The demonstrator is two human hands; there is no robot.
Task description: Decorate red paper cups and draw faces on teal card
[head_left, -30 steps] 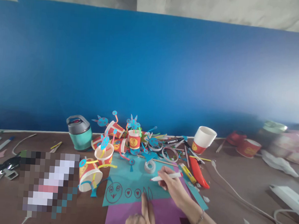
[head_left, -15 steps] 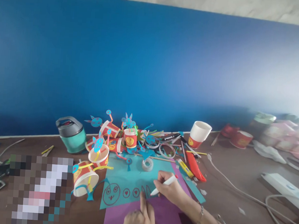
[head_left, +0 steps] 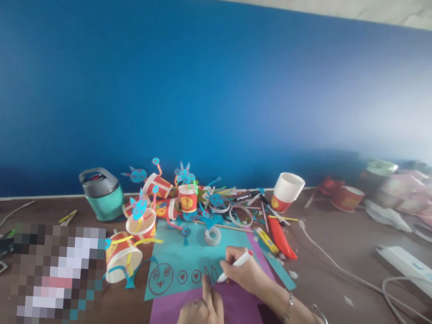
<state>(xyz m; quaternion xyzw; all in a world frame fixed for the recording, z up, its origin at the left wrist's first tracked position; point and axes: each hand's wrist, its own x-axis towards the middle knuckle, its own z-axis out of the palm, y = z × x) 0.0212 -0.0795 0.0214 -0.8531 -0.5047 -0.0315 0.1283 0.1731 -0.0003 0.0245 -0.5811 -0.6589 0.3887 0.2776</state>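
Observation:
My right hand grips a white marker with a red end, its tip down at the teal paper. My left hand holds nothing; its index finger is stretched out and presses on the paper's lower edge, the others partly bent. Red drawings mark the teal sheet: a round face, two circles with hearts, and two pointed ear shapes between my fingertip and the marker. Purple paper lies beneath. A roll of clear tape rests on the teal sheet's far part.
Several decorated paper cups stand and lie at the left, near a teal-grey container. Stacked cups, a yellow cutter and a red pouch are right of the paper. A cable and power strip lie farther right.
The marker and my right hand have shifted very slightly. My left hand stays in place, and the drawings look the same.

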